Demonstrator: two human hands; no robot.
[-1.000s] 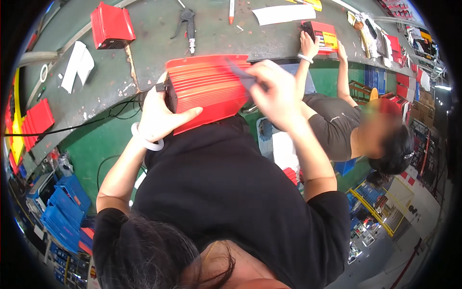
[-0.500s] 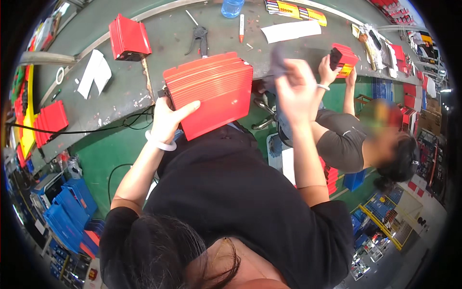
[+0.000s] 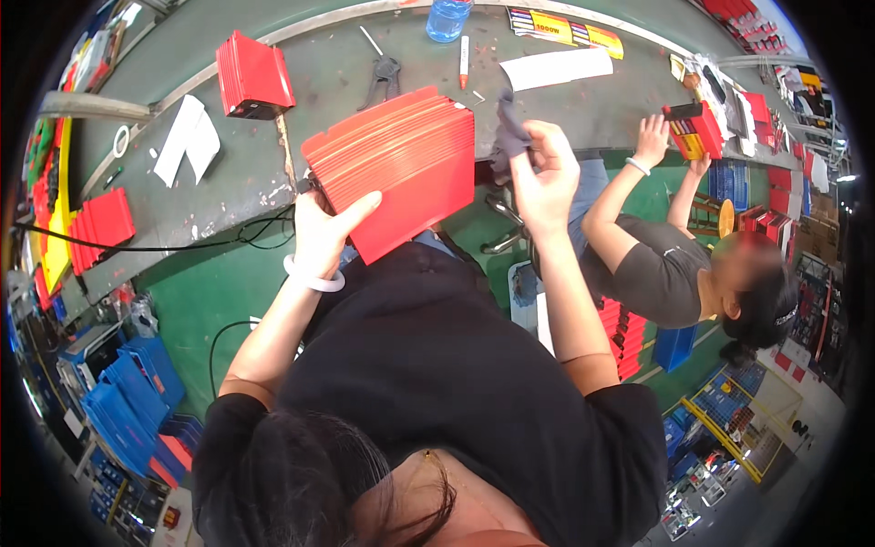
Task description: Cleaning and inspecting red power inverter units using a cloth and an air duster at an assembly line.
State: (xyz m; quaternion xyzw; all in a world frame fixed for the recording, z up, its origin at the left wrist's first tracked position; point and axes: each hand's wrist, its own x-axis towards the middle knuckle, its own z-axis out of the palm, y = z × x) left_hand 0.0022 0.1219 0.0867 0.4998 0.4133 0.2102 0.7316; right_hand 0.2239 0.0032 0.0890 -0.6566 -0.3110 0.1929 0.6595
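A red finned metal casing (image 3: 410,196) is tilted over the near edge of the workbench, close to my body. My left hand (image 3: 326,228) is closed on its left end, the thumb lying across the smooth red face. To the right of the casing, apart from it, my right hand (image 3: 549,178) pinches a dark grey cloth (image 3: 511,128) that dangles over the bench edge. Beyond the casing lie an electric screwdriver-like black tool (image 3: 383,77) with a thin metal shaft and a red-and-white marker (image 3: 464,64).
The green workbench (image 3: 337,55) bears another red casing (image 3: 253,75), white paper (image 3: 189,141), a blue-liquid bottle (image 3: 447,20) and yellow labels (image 3: 565,29). A co-worker (image 3: 670,264) at right handles a red box (image 3: 694,130). Blue bins (image 3: 132,387) stand lower left.
My right hand has slowed and shifted slightly left and down with the cloth, which was blurred before. The casing stays in my left hand. The co-worker's red box has moved right.
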